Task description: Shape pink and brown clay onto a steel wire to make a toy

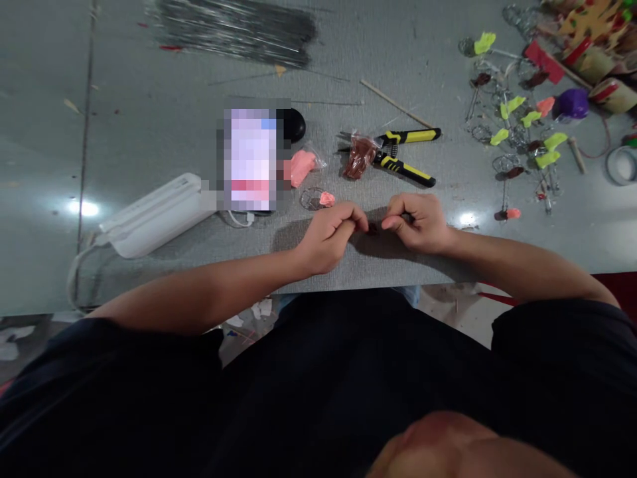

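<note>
Both my hands rest on the grey table near its front edge. My left hand is curled, its fingertips pinched toward a small dark piece between the two hands. My right hand is also curled, fingers pinched at the same dark piece from the right. A small wire ring with a pink bit lies just beyond my left hand. The piece itself is too small to name.
Yellow-and-black pliers and a bag of brown pieces lie beyond my hands. A pink bag, a phone, a white power bank, a bundle of wires, and scattered wire ornaments with green and pink tags are around.
</note>
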Action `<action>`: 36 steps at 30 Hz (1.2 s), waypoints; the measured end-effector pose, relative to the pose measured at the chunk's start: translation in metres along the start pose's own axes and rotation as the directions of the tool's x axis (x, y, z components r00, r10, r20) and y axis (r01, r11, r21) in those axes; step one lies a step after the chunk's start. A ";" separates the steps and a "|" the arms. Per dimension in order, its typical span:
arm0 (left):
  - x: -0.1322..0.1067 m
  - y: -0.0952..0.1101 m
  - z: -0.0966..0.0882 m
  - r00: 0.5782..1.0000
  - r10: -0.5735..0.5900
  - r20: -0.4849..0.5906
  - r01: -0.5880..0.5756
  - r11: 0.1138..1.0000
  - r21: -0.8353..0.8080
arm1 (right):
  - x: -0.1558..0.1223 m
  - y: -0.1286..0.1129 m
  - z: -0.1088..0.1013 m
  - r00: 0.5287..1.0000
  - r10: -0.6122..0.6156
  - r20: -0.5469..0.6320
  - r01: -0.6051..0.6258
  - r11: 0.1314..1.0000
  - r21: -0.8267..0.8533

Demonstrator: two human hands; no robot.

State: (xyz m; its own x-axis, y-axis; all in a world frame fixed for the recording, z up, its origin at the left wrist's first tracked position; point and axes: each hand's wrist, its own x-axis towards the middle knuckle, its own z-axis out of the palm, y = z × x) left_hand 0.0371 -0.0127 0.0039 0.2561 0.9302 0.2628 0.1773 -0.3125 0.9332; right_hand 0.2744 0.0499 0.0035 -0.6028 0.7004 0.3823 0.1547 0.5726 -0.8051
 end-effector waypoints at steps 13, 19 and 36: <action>-0.003 -0.011 0.006 0.926 0.365 -0.098 -0.317 0.891 0.324 | 0.006 -0.027 0.004 0.886 0.378 0.269 -0.463 0.740 0.487; 0.004 -0.015 -0.005 0.881 0.470 -0.048 -0.379 0.763 0.524 | 0.005 -0.031 -0.002 0.839 0.265 0.475 -0.516 0.663 0.542; -0.001 -0.001 0.010 0.986 -0.042 -0.161 0.036 0.999 -0.040 | -0.004 -0.004 0.011 0.879 -0.469 -0.091 0.378 0.799 -0.468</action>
State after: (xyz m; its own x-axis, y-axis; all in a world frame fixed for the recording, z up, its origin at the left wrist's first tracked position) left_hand 0.0465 -0.0157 0.0000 0.0918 0.9615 0.2592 0.1483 -0.2706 0.9512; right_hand 0.2672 0.0404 0.0002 -0.5311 0.3855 0.7546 0.2624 0.9216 -0.2861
